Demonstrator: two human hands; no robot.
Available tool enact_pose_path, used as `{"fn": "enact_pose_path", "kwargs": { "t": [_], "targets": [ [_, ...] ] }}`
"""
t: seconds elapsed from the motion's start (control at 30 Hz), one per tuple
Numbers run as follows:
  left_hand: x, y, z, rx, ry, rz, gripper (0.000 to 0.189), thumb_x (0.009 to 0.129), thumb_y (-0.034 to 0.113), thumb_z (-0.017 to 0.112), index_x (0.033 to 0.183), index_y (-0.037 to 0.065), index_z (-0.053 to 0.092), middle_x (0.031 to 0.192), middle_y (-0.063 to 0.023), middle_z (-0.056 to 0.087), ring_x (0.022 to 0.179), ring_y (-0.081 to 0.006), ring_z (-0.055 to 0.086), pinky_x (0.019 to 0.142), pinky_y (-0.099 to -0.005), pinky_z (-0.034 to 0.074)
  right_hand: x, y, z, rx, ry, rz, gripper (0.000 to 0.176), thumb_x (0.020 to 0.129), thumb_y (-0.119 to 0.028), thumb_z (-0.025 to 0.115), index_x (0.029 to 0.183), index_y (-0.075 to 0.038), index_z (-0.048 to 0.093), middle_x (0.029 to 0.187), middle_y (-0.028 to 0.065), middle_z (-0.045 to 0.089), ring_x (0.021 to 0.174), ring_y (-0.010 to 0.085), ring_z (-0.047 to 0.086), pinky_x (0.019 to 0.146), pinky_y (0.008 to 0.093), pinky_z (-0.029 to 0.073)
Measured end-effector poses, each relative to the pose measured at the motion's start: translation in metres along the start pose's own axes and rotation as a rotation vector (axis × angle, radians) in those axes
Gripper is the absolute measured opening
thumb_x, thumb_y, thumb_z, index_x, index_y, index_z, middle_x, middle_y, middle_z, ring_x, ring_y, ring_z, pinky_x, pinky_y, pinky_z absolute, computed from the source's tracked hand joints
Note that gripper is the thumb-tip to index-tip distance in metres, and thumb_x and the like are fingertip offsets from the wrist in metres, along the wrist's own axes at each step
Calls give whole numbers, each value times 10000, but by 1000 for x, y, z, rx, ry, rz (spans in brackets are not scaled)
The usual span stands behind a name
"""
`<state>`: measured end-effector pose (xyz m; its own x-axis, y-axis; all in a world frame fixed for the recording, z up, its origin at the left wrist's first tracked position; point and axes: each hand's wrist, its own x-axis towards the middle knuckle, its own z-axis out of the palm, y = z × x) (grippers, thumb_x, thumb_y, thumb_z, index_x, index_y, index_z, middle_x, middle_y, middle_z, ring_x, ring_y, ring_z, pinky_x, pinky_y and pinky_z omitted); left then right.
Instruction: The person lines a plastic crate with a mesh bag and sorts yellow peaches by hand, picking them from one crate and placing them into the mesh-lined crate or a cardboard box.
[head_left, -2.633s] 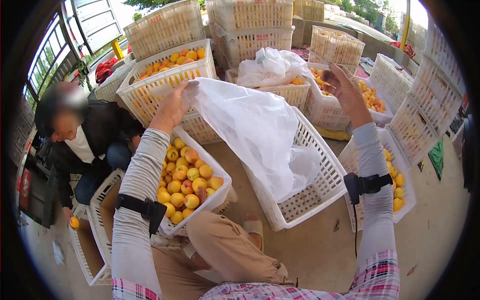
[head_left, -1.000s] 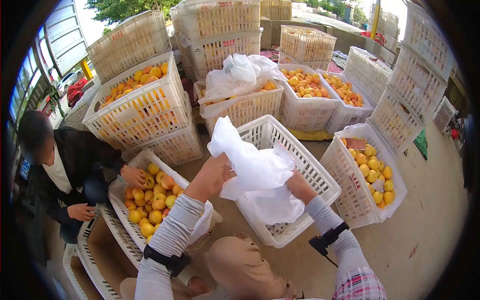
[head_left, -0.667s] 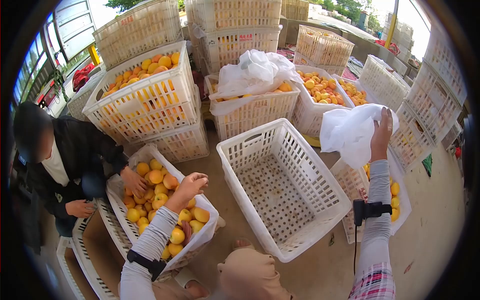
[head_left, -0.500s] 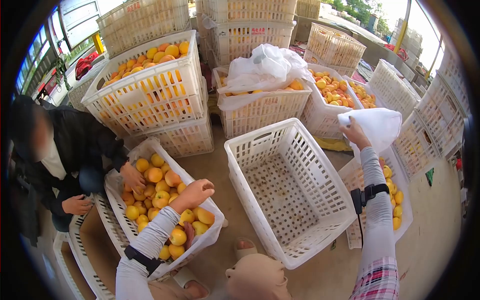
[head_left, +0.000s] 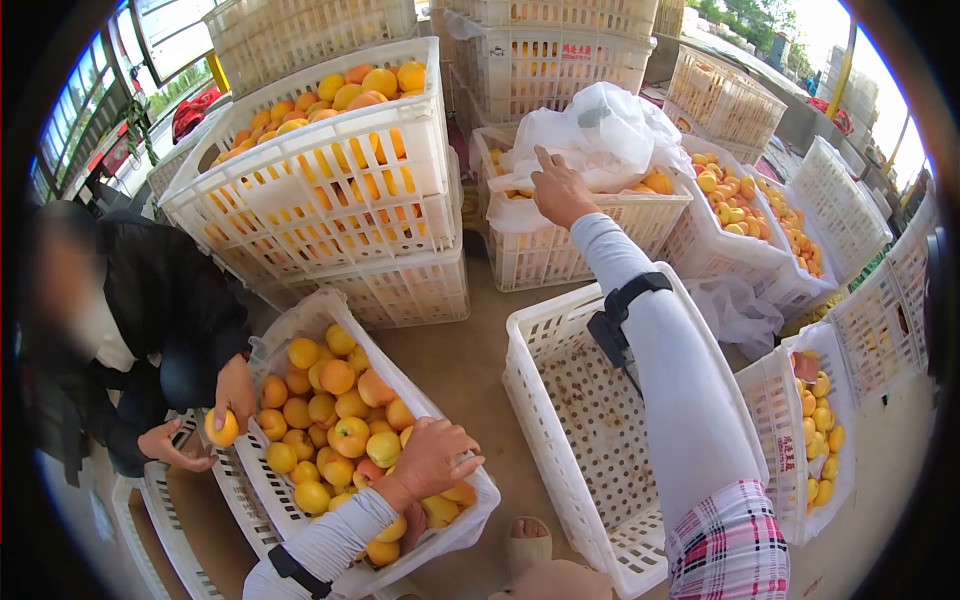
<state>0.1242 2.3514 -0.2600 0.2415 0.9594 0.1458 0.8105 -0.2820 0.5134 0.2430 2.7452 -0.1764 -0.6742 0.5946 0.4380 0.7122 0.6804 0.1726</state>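
Note:
My left hand (head_left: 430, 455) is loosely closed above a lined crate (head_left: 467, 512) of yellow-orange apricots (head_left: 335, 375), with no fruit visible in its fingers. Farther forward, my right hand (head_left: 562, 188) reaches out with its index finger extended. Its fingertips are right at the crumpled white plastic liners (head_left: 610, 125) heaped on a fruit crate (head_left: 545, 255). Below my right forearm stands a white slatted crate (head_left: 540, 400) with a bare, dirt-specked bottom. Another thin white liner (head_left: 735, 305) lies crumpled beside the crates on the right.
A person (head_left: 165, 330) crouches at the left, holding one apricot (head_left: 222, 428) over more crates. Tall stacks of crates (head_left: 330, 200) rise at the back left. Filled crates (head_left: 725, 195) line the back right, and another lined crate (head_left: 775, 440) stands at right.
My right hand has let go of the white liner it held at right and swung left to the liner heap. The crouching person has picked up an apricot. My left hand stays over its crate.

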Motion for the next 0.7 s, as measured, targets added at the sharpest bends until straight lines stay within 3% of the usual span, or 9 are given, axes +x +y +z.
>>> {"fn": "enact_pose_path", "kwargs": {
  "t": [0.17, 0.23, 0.27, 0.33, 0.4, 0.5, 0.6, 0.67, 0.7],
  "targets": [
    [-1, -6, 0, -17, -37, 9, 148, 742, 294, 654, 807, 161, 650, 724, 5, 560, 784, -193, 533, 765, -355, 354, 28, 7, 33, -96, -118, 106, 159, 770, -89, 557, 869, -19, 660, 1201, 180, 508, 1042, 286, 524, 817, 387, 492],
    [-2, -5, 1, -34, 25, 37, 140, 740, 293, 653, 794, 163, 649, 716, 8, 550, 767, -197, 527, 755, -358, 353, 20, 14, 43, -133, -181, 129, 135, 772, -101, 561, 834, -22, 652, 960, 157, 604, 912, 297, 577, 780, 386, 500],
    [-1, -6, 1, -45, 36, 47, 140, 740, 293, 653, 794, 163, 649, 716, 8, 550, 767, -197, 527, 755, -358, 353, 8, 9, 37, -46, -35, 97, 125, 763, -130, 595, 783, -11, 628, 814, 146, 619, 808, 311, 593, 741, 384, 494],
    [-4, -8, 2, 5, -14, 63, 145, 735, 301, 654, 787, 166, 652, 722, 12, 549, 779, -192, 525, 763, -361, 345, -38, -20, -19, 317, 32, 81, 176, 774, -181, 604, 805, -9, 622, 851, 180, 618, 842, 298, 610, 708, 383, 491],
    [-5, -9, 3, 0, 4, 73, 148, 735, 309, 650, 778, 167, 652, 725, 15, 550, 790, -188, 523, 768, -364, 340, -99, -49, -74, 747, -256, 156, 251, 756, -226, 649, 806, 13, 590, 756, 181, 617, 702, 295, 611, 677, 376, 479],
    [-7, -9, 3, 0, -6, 78, 179, 734, 343, 639, 777, 170, 663, 746, 16, 563, 819, -182, 521, 808, -372, 328, -192, -73, -117, 818, -773, -48, 273, 762, -245, 642, 876, -1, 597, 799, 161, 639, 734, 281, 625, 687, 358, 490],
    [-7, -8, -2, 15, -9, 94, 204, 738, 356, 637, 804, 167, 673, 765, 10, 577, 825, -189, 522, 840, -367, 331, -247, -61, -111, 734, -990, -181, 309, 765, -236, 631, 964, -5, 585, 868, 166, 641, 783, 272, 631, 709, 365, 496],
    [-5, -10, -4, 16, -140, 54, 255, 747, 360, 635, 863, 137, 682, 845, -18, 618, 864, -223, 543, 874, -365, 366, -234, -35, -114, 430, -1268, -192, 360, 761, -241, 627, 1034, -13, 570, 904, 166, 636, 811, 288, 629, 735, 376, 495],
    [-1, -14, -8, 15, -140, 62, 255, 747, 360, 635, 863, 137, 682, 845, -18, 618, 864, -223, 543, 874, -365, 366, -194, -4, -126, 277, -1115, -388, 332, 780, -261, 600, 999, -12, 592, 899, 165, 635, 815, 320, 626, 743, 385, 494]
  ]
}}
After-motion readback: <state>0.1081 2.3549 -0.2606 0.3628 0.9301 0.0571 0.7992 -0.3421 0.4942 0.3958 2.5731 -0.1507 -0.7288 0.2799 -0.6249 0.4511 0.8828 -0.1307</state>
